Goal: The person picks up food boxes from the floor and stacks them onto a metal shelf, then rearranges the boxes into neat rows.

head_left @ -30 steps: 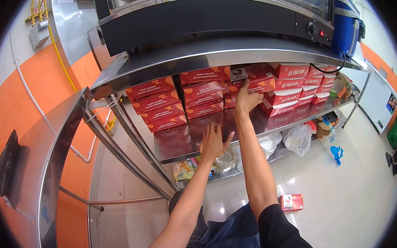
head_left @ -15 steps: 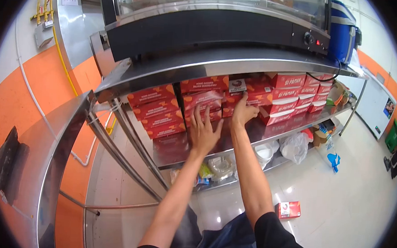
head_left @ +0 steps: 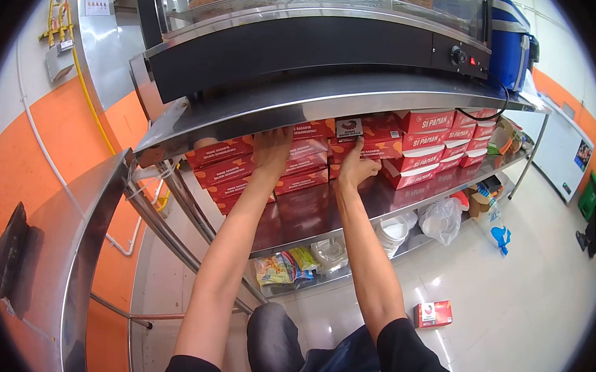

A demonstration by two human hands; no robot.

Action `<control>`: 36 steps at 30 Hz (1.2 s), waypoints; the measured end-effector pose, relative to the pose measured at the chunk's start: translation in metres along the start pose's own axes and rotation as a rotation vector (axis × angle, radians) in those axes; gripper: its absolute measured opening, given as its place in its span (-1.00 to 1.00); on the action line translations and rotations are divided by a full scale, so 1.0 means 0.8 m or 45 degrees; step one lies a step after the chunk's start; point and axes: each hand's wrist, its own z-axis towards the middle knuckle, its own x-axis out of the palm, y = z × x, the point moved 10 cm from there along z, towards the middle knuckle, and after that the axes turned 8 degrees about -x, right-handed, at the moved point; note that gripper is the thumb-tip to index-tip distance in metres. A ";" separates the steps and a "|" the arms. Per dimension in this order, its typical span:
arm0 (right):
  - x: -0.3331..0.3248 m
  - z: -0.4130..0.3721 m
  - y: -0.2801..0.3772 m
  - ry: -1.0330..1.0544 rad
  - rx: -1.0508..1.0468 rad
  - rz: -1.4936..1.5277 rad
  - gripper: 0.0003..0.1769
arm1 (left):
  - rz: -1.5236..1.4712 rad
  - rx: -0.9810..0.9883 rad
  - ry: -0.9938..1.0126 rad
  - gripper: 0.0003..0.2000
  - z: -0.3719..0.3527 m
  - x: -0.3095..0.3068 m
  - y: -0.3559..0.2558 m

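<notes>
Stacks of red cardboard boxes (head_left: pixel 304 165) with printed fronts fill the shelf under the steel counter. My left hand (head_left: pixel 271 149) reaches up between the two left-hand stacks, at the top boxes; its fingertips are hidden there. Beside the middle stack is my right hand (head_left: pixel 358 170), thumb pointing up against a red box with a white logo panel (head_left: pixel 349 129). The other fingers of that hand are curled, and their inner side is hidden. That logo box lies on other red boxes, just under the counter edge.
Above is a steel counter (head_left: pixel 329 101) carrying a glass display warmer (head_left: pixel 305 48). A red box (head_left: pixel 433 314) lies on the floor at right. The lower shelf holds food packets (head_left: pixel 277 268), white tubs (head_left: pixel 393 231) and a plastic bag (head_left: pixel 441 220). Metal legs (head_left: pixel 195 211) stand at left.
My left hand has moved up and left, from the front of a stack to the top boxes. My right hand stays by the middle stack. The view has shifted slightly.
</notes>
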 end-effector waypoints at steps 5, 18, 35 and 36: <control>0.005 0.003 0.000 0.023 -0.032 0.017 -0.06 | -0.064 -0.028 -0.040 0.05 0.002 -0.003 0.006; 0.022 0.009 -0.030 0.052 -0.125 0.333 -0.12 | -0.220 -0.024 -0.028 0.12 -0.010 -0.016 0.021; 0.102 0.099 -0.058 0.731 -0.093 -0.366 -0.09 | -0.263 -0.031 -0.244 -0.29 -0.008 -0.009 0.016; 0.084 0.093 -0.060 0.787 -0.060 -0.359 -0.18 | -0.244 -0.036 -0.249 -0.34 -0.005 -0.002 0.013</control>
